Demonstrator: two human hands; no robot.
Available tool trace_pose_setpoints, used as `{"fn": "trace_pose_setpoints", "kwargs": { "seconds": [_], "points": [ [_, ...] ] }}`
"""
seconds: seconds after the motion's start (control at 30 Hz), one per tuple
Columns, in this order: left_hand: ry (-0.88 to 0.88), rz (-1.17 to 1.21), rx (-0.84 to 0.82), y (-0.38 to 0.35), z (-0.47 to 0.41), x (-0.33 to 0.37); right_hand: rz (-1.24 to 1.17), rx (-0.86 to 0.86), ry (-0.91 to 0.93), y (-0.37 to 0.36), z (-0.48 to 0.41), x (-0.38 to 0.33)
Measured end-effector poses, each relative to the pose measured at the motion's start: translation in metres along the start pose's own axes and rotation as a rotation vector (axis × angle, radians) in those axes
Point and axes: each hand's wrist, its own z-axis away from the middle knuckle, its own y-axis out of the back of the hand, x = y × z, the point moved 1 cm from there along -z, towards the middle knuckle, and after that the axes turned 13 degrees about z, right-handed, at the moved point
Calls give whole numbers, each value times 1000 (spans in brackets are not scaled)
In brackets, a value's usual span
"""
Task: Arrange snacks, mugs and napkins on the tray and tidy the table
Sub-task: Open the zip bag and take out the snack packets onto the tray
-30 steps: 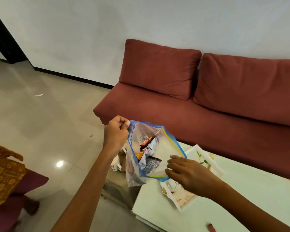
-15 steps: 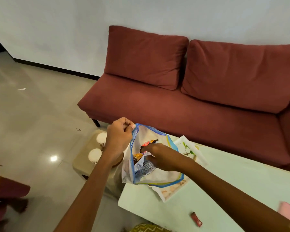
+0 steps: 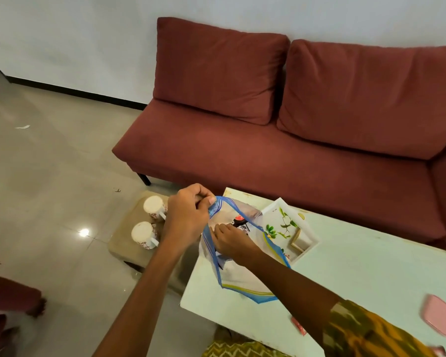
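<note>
A clear zip bag [image 3: 238,278] with a blue and yellow rim lies open at the left end of the pale table [image 3: 358,274]. My left hand [image 3: 187,216] pinches its blue rim and holds it up. My right hand [image 3: 233,242] reaches inside the bag among snack packets [image 3: 238,221]; what its fingers hold is hidden. A white tray [image 3: 285,222] with a leaf print sits just behind the bag. Two white mugs [image 3: 153,206] [image 3: 142,234] with red flowers stand upside down on a low beige stool [image 3: 129,240] left of the table.
A red sofa [image 3: 281,150] runs behind the table. A pink flat case [image 3: 439,318] and small red packets [image 3: 299,325] lie at the table's right and near edge. Tiled floor lies to the left, with a red seat [image 3: 8,305] at the lower left.
My right hand went from the outside of the bag to deep inside it. The bag came lower onto the table, and my view dropped so the mugs on the stool show.
</note>
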Motion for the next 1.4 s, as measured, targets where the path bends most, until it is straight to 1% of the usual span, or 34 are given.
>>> {"fn": "trace_pose_setpoints", "kwargs": {
  "seconds": [0.1,0.23,0.37,0.53,0.7,0.8,0.9,0.97,1.03,1.2,1.4],
  "points": [
    [-18,17,1,1,-6,0,30,4,-8,1,1,8],
    [16,-2,-25,-2,-9,-9,-137,20,-112,13,11,8],
    [22,-21,-34,-9,-11,-17,-377,63,-319,28,37,2],
    [56,-42,3,-12,-13,-25,-711,184,-615,43,82,-10],
    [69,-35,107,-22,-16,-30,-943,315,-875,48,122,-9],
    [124,-38,191,-30,-16,-35,-1015,454,-978,41,139,-1],
    [161,-23,267,-40,-17,-37,-1041,659,-1089,25,154,13],
    [171,-19,299,-43,-18,-38,-1016,718,-1150,10,156,22],
    [154,-20,319,-54,-23,-35,-1004,738,-1221,-14,161,35],
    [155,14,391,-83,-38,-39,-947,722,-1342,-72,165,66],
    [161,-55,483,-108,-61,-60,-781,876,-1436,-130,174,89]
  ]
}}
